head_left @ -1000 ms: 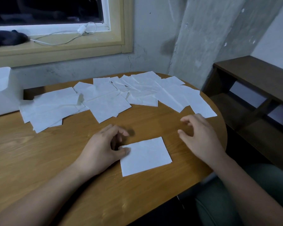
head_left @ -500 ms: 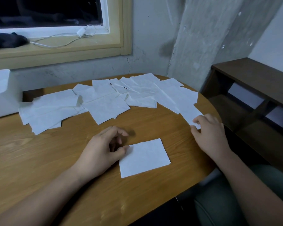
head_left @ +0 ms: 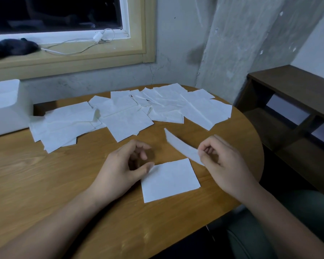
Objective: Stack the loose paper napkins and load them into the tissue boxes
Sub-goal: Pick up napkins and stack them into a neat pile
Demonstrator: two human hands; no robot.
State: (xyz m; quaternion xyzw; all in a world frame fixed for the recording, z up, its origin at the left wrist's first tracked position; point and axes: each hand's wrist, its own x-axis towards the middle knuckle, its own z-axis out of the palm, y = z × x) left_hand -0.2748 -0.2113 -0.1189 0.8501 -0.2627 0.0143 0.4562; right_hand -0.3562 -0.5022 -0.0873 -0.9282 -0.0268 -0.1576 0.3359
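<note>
One raised napkin (head_left: 180, 146) pinched by right hand (head_left: 224, 165) | left hand (head_left: 120, 169) touches flat napkin (head_left: 170, 181)

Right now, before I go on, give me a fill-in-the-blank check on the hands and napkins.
The right hand pinches the lifted napkin, while the left hand touches the flat napkin with its ____.
The tissue box stands to the ____ of the spread napkins.
The table is made of ____.
Missing words: thumb; left; wood.

White napkins (head_left: 125, 126) and a white tissue box (head_left: 6, 109) on an orange-brown wood-grain table (head_left: 45, 184); dark brown shelf (head_left: 288, 86).
</note>
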